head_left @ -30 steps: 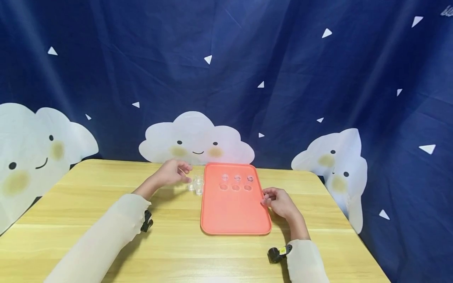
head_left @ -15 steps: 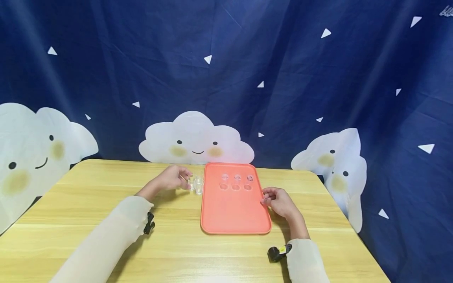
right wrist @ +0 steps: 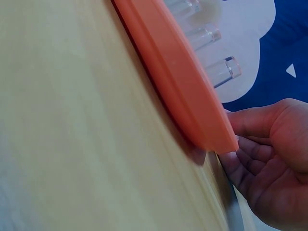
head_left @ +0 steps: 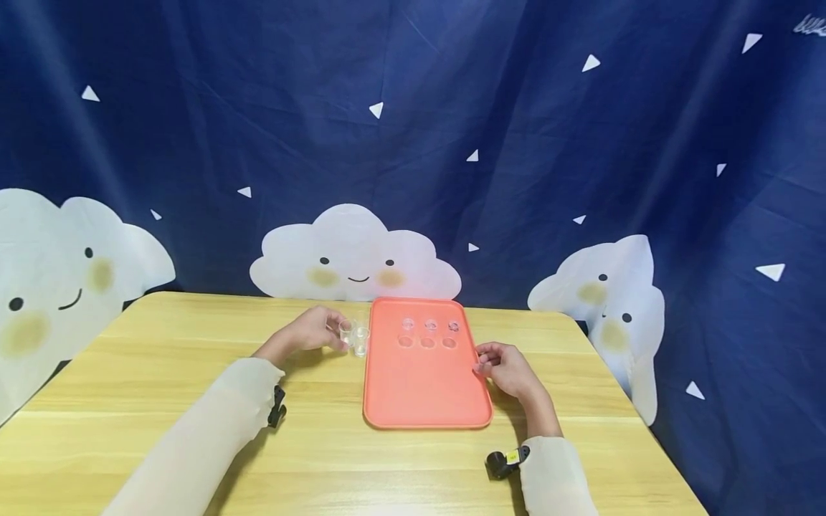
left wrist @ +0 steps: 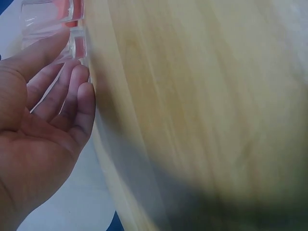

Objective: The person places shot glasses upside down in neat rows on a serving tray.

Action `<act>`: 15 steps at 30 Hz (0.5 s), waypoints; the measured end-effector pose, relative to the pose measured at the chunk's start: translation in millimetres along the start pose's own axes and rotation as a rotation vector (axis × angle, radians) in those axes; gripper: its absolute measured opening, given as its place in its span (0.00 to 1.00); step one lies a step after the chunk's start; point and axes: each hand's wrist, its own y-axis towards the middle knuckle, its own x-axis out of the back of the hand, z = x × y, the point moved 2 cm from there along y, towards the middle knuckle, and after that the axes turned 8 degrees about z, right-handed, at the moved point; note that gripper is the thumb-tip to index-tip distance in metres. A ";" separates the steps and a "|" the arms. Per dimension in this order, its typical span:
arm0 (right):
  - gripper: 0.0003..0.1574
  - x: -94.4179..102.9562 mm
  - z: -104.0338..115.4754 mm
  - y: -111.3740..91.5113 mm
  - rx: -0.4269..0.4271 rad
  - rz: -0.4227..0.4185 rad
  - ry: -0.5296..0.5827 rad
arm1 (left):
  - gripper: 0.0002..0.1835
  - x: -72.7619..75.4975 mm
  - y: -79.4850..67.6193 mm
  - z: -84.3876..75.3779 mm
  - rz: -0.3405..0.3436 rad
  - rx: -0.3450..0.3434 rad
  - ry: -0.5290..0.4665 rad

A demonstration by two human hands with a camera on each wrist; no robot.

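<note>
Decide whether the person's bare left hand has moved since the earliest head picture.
Yes, downward in the head view. The bare left hand overlapped the far edge of the yellow wooden table; now it shows wholly below.

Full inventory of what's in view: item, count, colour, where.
Tray: one, coral, on the table
Cups on the tray: three, clear, in a row across its far half
Cups beside the tray: at least two, clear, at its left edge; overlap hides the exact count
Table: one, light wood, under everything
Backdrop: one, dark blue, behind the table
Clouds: three, white, low on the backdrop
Triangles: about a dozen, white, scattered over the backdrop
Wrist cameras: two, black, one per wrist
Sleeves: two, cream, on both forearms
Left grip: one hand, pinching a cup beside the tray
Right grip: one hand, holding the tray's right edge
</note>
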 end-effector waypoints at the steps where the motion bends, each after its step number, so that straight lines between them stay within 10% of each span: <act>1: 0.19 -0.4 0.1 0.1 -0.001 -0.001 0.003 | 0.21 -0.2 -0.1 0.4 0.005 -0.003 0.003; 15: 0.19 -0.7 -0.6 0.6 0.006 0.003 0.003 | 0.20 -2.9 1.3 1.0 0.010 0.020 0.017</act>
